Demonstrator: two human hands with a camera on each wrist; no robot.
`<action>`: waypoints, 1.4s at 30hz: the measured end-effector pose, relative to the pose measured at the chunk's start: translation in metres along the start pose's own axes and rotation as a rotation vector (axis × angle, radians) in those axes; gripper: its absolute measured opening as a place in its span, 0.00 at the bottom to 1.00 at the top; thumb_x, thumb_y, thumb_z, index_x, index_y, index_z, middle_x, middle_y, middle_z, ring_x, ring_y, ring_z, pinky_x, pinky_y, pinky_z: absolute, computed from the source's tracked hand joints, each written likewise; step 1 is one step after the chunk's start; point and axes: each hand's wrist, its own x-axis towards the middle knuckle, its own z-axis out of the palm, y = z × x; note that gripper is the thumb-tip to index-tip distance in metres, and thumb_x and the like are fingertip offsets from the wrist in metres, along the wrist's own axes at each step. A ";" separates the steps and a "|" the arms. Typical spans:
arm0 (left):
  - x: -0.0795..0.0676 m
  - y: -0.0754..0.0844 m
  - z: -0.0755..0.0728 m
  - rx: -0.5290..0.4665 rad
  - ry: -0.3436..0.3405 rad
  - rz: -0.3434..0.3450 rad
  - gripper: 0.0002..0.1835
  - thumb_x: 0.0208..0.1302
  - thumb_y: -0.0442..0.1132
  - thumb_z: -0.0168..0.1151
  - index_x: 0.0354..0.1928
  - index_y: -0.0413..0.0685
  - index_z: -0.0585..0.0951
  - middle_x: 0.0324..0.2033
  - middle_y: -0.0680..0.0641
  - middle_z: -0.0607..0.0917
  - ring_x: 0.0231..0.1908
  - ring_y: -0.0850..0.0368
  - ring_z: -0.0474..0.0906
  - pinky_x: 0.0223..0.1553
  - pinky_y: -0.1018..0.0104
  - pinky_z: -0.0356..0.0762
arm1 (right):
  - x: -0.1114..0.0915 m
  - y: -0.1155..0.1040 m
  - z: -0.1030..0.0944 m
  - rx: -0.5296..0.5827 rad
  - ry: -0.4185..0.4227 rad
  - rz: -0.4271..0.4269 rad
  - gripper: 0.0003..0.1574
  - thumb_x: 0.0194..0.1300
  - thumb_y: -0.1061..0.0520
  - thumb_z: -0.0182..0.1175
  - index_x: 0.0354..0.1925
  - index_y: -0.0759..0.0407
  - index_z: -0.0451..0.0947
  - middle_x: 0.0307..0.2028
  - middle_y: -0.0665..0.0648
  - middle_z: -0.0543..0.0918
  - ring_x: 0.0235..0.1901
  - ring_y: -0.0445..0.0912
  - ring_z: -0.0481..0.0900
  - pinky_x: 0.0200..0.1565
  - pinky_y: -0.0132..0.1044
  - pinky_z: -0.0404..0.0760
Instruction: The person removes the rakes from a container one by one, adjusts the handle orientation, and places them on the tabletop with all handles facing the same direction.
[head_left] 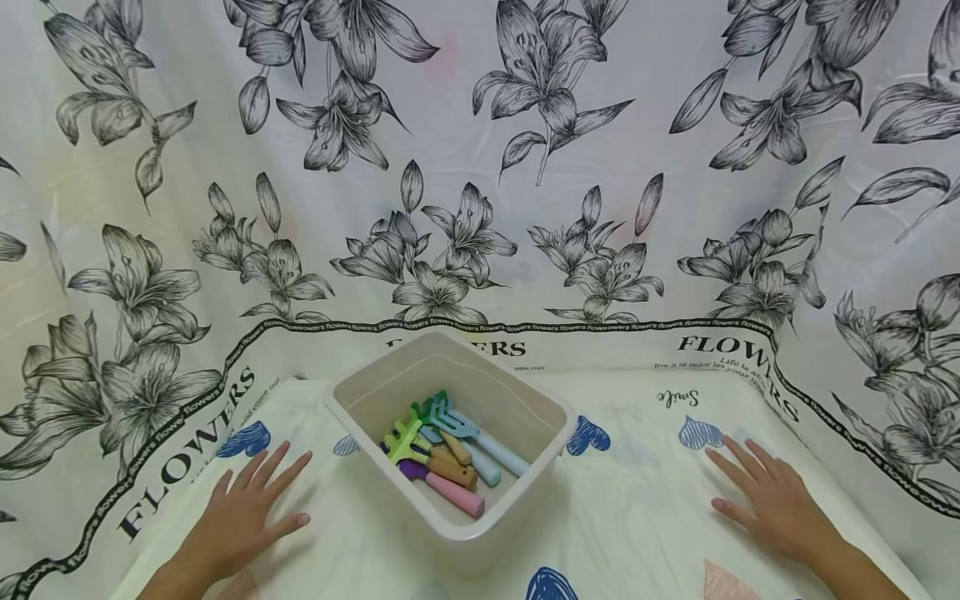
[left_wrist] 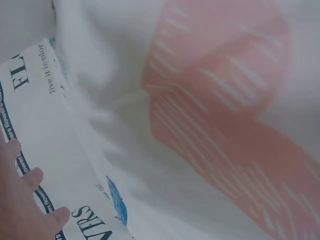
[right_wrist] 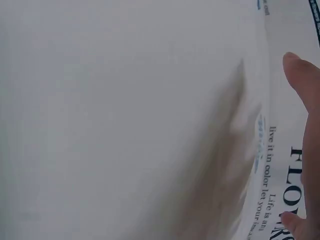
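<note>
A beige plastic tub (head_left: pixel 517 512) stands on the cloth, between my two hands. Small garden tools lie heaped inside it: a lime-green hand rake (head_left: pixel 405 440) with an orange-brown handle, a light-blue hand fork (head_left: pixel 459 421), and a purple tool with a pink handle (head_left: pixel 456 495). A dark-green tool head (head_left: pixel 435 408) shows partly behind them. Left of the tub, my left hand (head_left: pixel 243 517) has its fingers spread and holds nothing. My right hand (head_left: pixel 776 504) is likewise spread and bare, over the cloth on the right side. Both wrist views show fingers at the edge, apart from any tool.
Pale cloth (head_left: pixel 637 517) printed with hearts covers the surface. Behind and on both sides hangs a white curtain (head_left: pixel 450 150) with black lily drawings, and a dark lettered band (head_left: pixel 585 327) runs along its lower part.
</note>
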 end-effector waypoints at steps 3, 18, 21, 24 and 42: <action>0.004 0.001 -0.001 -0.012 0.038 0.018 0.45 0.59 0.63 0.63 0.75 0.66 0.57 0.73 0.42 0.57 0.66 0.31 0.57 0.51 0.25 0.55 | 0.011 -0.006 -0.005 0.022 0.018 -0.007 0.46 0.58 0.40 0.67 0.71 0.45 0.64 0.72 0.56 0.59 0.67 0.62 0.58 0.50 0.68 0.64; 0.033 0.027 -0.011 -0.369 0.115 -0.091 0.43 0.66 0.53 0.61 0.77 0.64 0.48 0.69 0.41 0.64 0.62 0.37 0.66 0.52 0.32 0.65 | 0.070 -0.039 -0.017 0.099 0.036 -0.061 0.43 0.58 0.45 0.70 0.68 0.49 0.66 0.68 0.62 0.65 0.55 0.62 0.73 0.47 0.63 0.72; 0.040 0.039 -0.015 -0.403 0.160 -0.097 0.43 0.68 0.51 0.60 0.77 0.63 0.48 0.64 0.42 0.71 0.55 0.43 0.74 0.50 0.40 0.72 | 0.083 -0.047 -0.024 0.126 0.047 -0.041 0.43 0.58 0.47 0.70 0.68 0.51 0.66 0.67 0.64 0.65 0.57 0.64 0.72 0.47 0.64 0.72; 0.047 0.051 -0.017 -0.465 0.214 -0.089 0.41 0.69 0.46 0.60 0.77 0.61 0.50 0.60 0.43 0.76 0.52 0.46 0.77 0.50 0.51 0.73 | 0.096 -0.053 -0.030 0.152 0.050 -0.023 0.43 0.58 0.49 0.70 0.68 0.52 0.66 0.67 0.64 0.65 0.59 0.65 0.70 0.49 0.64 0.72; 0.087 0.093 -0.040 -1.157 0.164 -0.502 0.37 0.71 0.54 0.54 0.76 0.58 0.52 0.40 0.47 0.80 0.37 0.54 0.80 0.46 0.73 0.76 | 0.128 -0.082 -0.023 0.228 0.127 -0.103 0.40 0.59 0.52 0.70 0.67 0.54 0.67 0.65 0.62 0.68 0.59 0.61 0.71 0.50 0.62 0.73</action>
